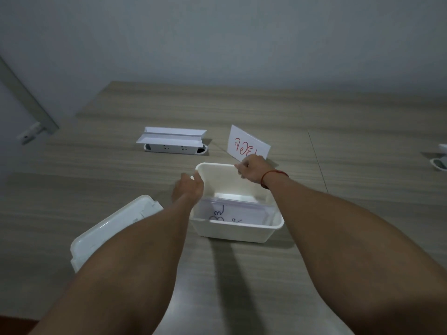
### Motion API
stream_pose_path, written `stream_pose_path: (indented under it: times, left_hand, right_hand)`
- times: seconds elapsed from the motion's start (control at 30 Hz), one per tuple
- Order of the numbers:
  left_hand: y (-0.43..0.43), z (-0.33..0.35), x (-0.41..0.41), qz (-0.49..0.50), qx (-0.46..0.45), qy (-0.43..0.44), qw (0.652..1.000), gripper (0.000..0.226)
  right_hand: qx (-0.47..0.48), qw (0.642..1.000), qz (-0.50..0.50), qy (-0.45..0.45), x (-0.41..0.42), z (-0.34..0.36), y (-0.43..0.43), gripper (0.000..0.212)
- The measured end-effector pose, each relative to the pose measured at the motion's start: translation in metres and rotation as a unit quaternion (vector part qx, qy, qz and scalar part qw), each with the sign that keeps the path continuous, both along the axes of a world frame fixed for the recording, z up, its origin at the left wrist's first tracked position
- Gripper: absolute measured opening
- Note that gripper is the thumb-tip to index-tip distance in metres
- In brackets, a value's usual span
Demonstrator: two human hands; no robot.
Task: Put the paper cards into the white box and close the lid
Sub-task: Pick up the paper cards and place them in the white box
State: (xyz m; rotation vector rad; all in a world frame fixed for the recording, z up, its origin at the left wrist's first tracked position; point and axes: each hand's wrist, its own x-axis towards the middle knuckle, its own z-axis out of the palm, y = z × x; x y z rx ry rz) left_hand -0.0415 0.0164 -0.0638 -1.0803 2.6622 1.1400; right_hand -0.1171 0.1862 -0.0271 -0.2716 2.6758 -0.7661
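Observation:
An open white box [232, 232] stands on the table in front of me. Cards [232, 212] with dark handwriting lie inside it. My right hand [251, 171] is above the box's far right corner and pinches a white paper card [246, 143] with red writing, held upright beyond the far rim. My left hand [189, 188] grips the box's far left rim. The white lid [108, 228] lies flat on the table to the left of the box, partly hidden by my left forearm.
A raised white power-socket unit [173, 141] with its flaps open sits in the wooden table [338, 213] behind the box. Another white socket unit [441, 158] shows at the right edge. A grey wall stands behind the table.

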Motion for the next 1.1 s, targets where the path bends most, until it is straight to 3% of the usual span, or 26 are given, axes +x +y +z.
stream_pose_path:
  times: [0.2,0.33,0.57,0.67,0.77,0.97,1.1]
  left_hand:
    - [-0.014,-0.007,-0.033,-0.006,-0.022,0.045,0.999,0.056]
    - [-0.017,-0.019,-0.045,-0.004,-0.004,0.009,1.000,0.065]
    - [-0.017,-0.022,-0.047,0.043,0.003,-0.056,0.998,0.080]
    - [-0.017,-0.020,-0.047,0.045,0.007,-0.057,0.997,0.080]
    - [-0.016,-0.020,-0.047,0.044,0.008,-0.056,0.997,0.080]
    - [-0.016,-0.020,-0.046,0.039,0.000,-0.049,0.998,0.075]
    - [-0.005,-0.007,-0.038,0.039,-0.008,-0.022,0.999,0.053]
  right_hand:
    - [0.089,0.980,-0.090,0.151,-0.050,-0.001,-0.007,0.031]
    - [0.150,0.974,-0.097,0.142,-0.080,-0.027,-0.026,0.045]
    - [0.141,0.971,-0.153,0.116,-0.104,-0.058,-0.024,0.068]
    - [0.171,0.961,-0.160,0.147,-0.108,-0.056,-0.021,0.052]
    - [0.155,0.970,-0.157,0.101,-0.105,-0.056,-0.021,0.034]
    - [0.125,0.969,-0.149,0.153,-0.094,-0.046,-0.018,0.029]
    - [0.058,0.967,-0.172,0.176,-0.085,-0.020,-0.004,0.030]
